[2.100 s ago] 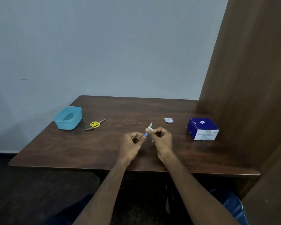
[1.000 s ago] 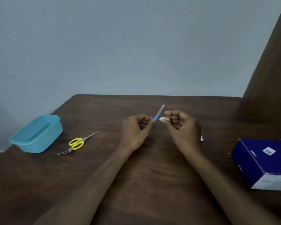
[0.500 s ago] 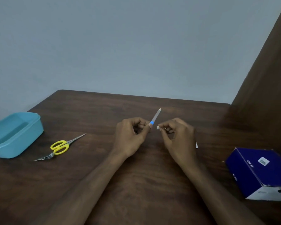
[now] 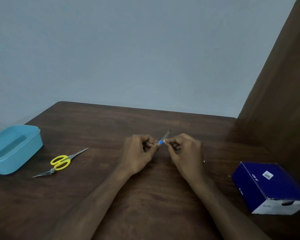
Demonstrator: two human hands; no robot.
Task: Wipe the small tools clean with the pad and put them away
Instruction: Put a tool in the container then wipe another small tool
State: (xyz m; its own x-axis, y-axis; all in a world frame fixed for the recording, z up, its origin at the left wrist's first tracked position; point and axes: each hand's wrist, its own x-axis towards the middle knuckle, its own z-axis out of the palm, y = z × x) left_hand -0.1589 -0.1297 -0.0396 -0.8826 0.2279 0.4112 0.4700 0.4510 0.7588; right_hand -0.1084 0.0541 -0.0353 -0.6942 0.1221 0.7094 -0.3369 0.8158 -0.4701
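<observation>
We are wiping the file (image 4: 164,138): left hand (image 4: 139,153) pinching it, right hand (image 4: 184,149) pinching the pad (image 4: 164,141); scissors (image 4: 60,161) are lying unwiped, tub (image 4: 16,149) waiting.

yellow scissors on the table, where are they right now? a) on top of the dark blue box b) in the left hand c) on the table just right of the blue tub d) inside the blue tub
c: the yellow scissors lie flat on the table beside the blue tub, apart from it, while the left hand holds a thin blue-banded tool instead.
</observation>
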